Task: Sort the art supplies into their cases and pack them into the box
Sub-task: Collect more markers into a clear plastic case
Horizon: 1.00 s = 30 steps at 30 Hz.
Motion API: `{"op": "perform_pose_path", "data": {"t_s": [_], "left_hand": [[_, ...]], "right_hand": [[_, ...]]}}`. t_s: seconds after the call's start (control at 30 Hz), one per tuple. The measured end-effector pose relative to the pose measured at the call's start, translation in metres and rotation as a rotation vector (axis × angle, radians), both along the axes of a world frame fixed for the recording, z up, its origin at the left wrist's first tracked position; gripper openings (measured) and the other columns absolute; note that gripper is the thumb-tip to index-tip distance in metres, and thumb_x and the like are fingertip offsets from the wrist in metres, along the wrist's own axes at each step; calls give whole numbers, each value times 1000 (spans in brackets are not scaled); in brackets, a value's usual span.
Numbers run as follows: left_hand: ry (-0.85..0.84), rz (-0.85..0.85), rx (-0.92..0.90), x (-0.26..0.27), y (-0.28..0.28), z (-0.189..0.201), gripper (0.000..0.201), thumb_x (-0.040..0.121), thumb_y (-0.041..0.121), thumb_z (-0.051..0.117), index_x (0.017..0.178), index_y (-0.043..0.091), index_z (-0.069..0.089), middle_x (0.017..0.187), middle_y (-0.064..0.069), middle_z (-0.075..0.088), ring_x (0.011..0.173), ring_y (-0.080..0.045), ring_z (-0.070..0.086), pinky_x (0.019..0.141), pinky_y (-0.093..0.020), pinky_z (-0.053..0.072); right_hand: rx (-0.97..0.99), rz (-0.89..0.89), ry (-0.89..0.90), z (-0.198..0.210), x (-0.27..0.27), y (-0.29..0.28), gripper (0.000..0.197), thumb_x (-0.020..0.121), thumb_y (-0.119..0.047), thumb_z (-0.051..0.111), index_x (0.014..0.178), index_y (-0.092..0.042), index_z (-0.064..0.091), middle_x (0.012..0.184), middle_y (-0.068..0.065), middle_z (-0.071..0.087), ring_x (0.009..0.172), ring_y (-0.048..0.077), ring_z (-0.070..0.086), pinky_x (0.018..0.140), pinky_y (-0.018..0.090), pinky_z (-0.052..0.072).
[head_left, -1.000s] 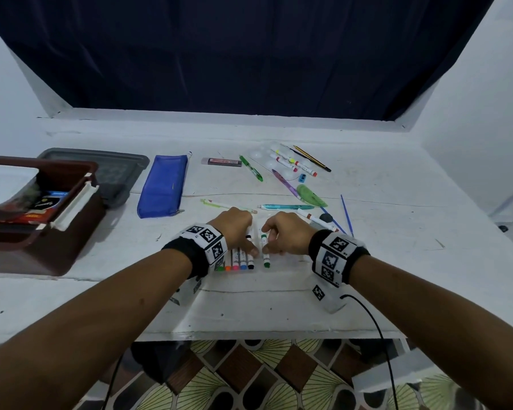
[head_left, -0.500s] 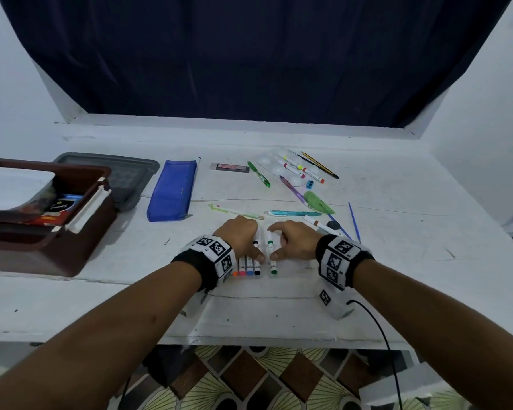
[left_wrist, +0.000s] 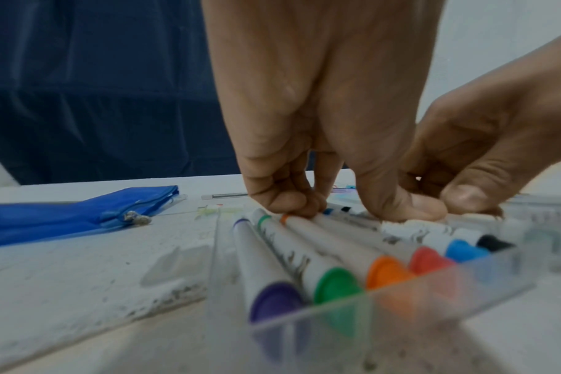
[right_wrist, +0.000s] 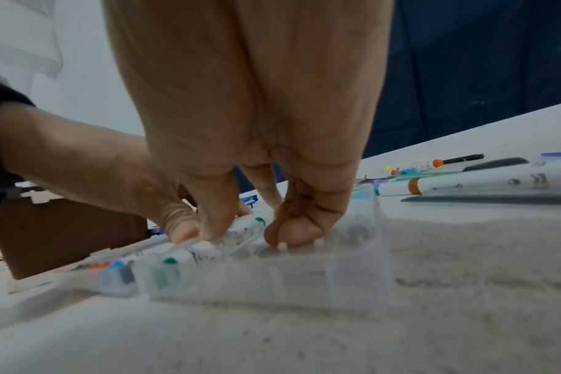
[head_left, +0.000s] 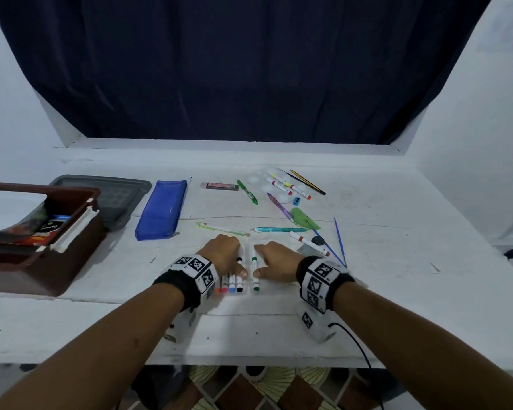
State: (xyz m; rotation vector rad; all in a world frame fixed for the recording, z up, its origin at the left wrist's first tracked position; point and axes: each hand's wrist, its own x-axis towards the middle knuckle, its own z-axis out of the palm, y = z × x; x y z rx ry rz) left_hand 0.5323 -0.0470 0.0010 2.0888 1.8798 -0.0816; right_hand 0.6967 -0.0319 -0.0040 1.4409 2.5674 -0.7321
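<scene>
A clear marker case (head_left: 247,292) lies open near the table's front edge, both hands on it. Its left half holds a row of markers (head_left: 228,284) with orange, pink, blue and black caps; the left wrist view also shows purple and green ones (left_wrist: 304,253). My left hand (head_left: 224,253) curls over this row, thumb and fingers on the black marker (head_left: 239,281). My right hand (head_left: 274,260) pinches the green marker (head_left: 254,275) in the right half, thumb pressing it down (right_wrist: 215,227).
A brown box (head_left: 42,261) with items inside stands at the left, a grey lid (head_left: 113,196) behind it. A blue pouch (head_left: 162,208) lies left of centre. Loose pens, markers, brushes and a palette (head_left: 288,187) are scattered behind and right of the hands.
Both hands stay at the case, hardly moving. The head view has tilted up, so the hands sit lower in the picture.
</scene>
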Motion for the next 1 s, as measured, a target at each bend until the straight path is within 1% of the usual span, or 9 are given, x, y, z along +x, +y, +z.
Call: {"op": "perform_pose_path", "data": {"t_s": [0.07,0.17,0.33,0.4,0.53,0.7,0.77,0.87,1.0], "left_hand": [[-29,3,-9,-1,-1,1,41,70,40,82,90,12,60,93,-5,62,83,-22,58,71,-30,45],[-57,-4,-9,-5,-3,3,42,70,42,82,91,14,60,92,-1,59,83,-20,54,69,-28,41],[-77,-19,-16,-13,0,11,56,80,47,73,125,15,61,114,-3,64,98,-18,59,84,-27,47],[-103,-27,-16,-15,8,17,46,83,43,71,120,15,65,110,-3,66,92,-15,59,81,-25,48],[-160,-15,69,-15,30,20,24,85,30,69,105,16,70,105,-1,67,85,-11,56,75,-21,43],[-191,-50,24,-8,53,15,24,84,26,70,106,17,70,104,5,65,91,-11,59,80,-23,47],[-178,-68,19,-7,60,10,11,83,26,71,93,21,70,103,5,67,89,-11,60,76,-22,47],[-198,-82,1,-8,68,8,14,79,23,73,70,28,62,106,4,70,92,-12,64,82,-27,53],[-198,-117,-32,-10,78,6,9,76,26,76,73,25,68,97,7,70,89,-11,64,83,-29,54]], "right_hand": [[24,13,26,1,3,-2,26,92,-33,63,103,-13,50,102,9,50,96,24,48,76,29,33],[-25,5,96,14,12,-4,39,91,-32,65,122,-8,59,114,9,62,99,23,57,78,27,41],[-128,-125,341,31,37,4,19,92,-17,64,102,-1,68,96,16,71,71,21,71,72,36,58],[-54,-215,344,36,48,18,13,92,-11,63,96,-1,69,88,14,65,69,21,69,63,29,56],[165,-263,58,39,68,50,4,91,-9,55,91,-11,58,93,10,65,86,26,62,74,31,51],[106,-277,-33,26,65,64,27,87,-14,68,112,-11,59,90,10,65,88,27,64,79,34,55],[85,-259,-29,22,62,67,32,82,-16,74,109,-14,57,89,8,65,88,26,65,77,34,55],[89,-257,-37,21,62,72,23,82,-15,73,92,-17,53,89,7,66,87,26,65,74,32,53],[15,-313,44,23,68,82,30,81,-19,74,58,-21,53,68,-2,66,68,16,59,61,23,42]]}}
